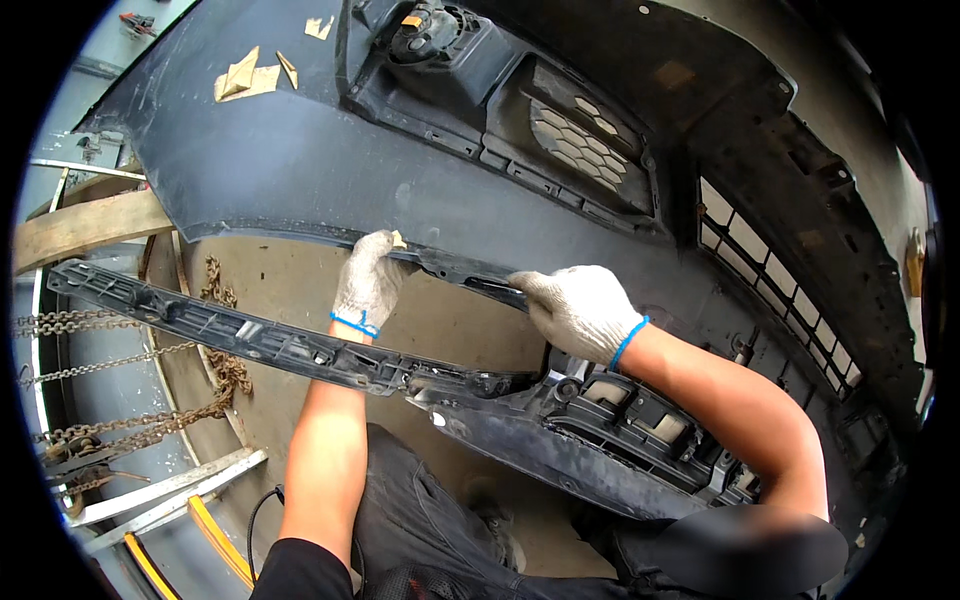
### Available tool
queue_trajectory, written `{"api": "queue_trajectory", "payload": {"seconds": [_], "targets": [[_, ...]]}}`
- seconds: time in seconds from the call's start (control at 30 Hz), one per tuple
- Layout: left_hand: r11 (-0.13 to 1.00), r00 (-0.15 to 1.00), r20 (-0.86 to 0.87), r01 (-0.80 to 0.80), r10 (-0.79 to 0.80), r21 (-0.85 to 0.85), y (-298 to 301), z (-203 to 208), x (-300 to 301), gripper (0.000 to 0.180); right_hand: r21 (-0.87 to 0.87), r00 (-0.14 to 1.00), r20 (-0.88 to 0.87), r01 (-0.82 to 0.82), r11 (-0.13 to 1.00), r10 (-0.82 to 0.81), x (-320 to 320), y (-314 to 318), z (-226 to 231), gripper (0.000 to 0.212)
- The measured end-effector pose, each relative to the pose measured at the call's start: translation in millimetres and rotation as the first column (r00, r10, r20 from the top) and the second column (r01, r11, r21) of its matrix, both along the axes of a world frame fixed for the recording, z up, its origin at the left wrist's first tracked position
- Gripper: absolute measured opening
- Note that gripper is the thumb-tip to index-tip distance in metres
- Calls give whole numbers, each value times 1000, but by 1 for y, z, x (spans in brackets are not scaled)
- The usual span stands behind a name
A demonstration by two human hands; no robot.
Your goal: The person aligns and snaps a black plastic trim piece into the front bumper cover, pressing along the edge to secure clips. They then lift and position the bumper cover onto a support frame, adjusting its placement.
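Observation:
A large black car bumper cover lies with its inner side up across the view. My left hand, in a white knit glove with a blue cuff, is closed round its near edge, beside a small tan paper scrap. Farther right along that same edge, my right hand grips it with the thumb on top; its other fingers are partly hidden. A long ribbed black plastic strip crosses above my left forearm and reaches a bracketed section beneath my right forearm.
Torn tan paper pieces lie on the bumper cover's far left. Rusty chains, a wooden beam and yellow-edged rails stand at the left. A honeycomb grille and a slatted grille are to the right.

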State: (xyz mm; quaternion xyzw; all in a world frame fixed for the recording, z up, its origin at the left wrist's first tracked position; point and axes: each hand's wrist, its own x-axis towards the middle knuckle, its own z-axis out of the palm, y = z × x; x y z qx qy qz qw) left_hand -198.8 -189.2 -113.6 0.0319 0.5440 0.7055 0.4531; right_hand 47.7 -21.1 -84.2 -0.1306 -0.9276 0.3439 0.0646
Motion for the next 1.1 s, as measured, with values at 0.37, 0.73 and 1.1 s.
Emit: {"api": "queue_trajectory", "payload": {"seconds": [0.37, 0.73, 1.1], "targets": [[996, 998, 39, 48, -45, -71, -7, 1, -3, 32, -338, 978, 203, 18, 941, 54, -50, 39, -9, 34], [814, 920, 163, 391, -356, -429, 15, 26, 24, 64, -645, 965, 256, 134, 752, 47, -93, 90, 22, 40], [803, 905, 127, 420, -407, -423, 15, 34, 27, 66, -646, 971, 240, 163, 745, -4, -109, 75, -17, 25]]}}
